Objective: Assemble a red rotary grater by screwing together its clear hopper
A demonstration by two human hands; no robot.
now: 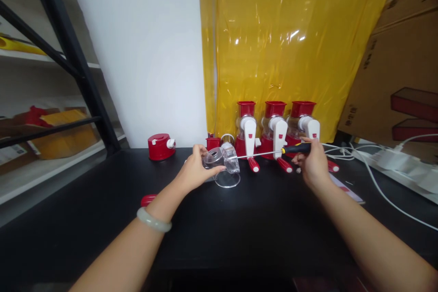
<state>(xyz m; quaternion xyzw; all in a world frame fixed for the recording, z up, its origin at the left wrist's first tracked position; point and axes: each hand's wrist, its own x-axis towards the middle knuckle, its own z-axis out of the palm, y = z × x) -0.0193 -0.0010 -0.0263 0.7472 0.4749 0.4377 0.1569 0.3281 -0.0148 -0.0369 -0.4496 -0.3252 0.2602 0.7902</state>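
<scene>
While I have left hand (193, 172) pinching clear plastic housing (232, 164) at its right, right hand (315, 165) grips black-and-yellow-handled screwdriver (298, 148), long shaft running leftward from fingers to housing.

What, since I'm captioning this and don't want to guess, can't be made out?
In the head view:
- Screwdriver: tip too small and blurred against the clear plastic housing.
- Red handle: right end behind the left forearm.
- Rightmost rotary grater: lower crank behind the right hand.
- Printed sheet: print too small, part behind the right forearm.
- Cardboard box: right side cut off by the edge.
</scene>
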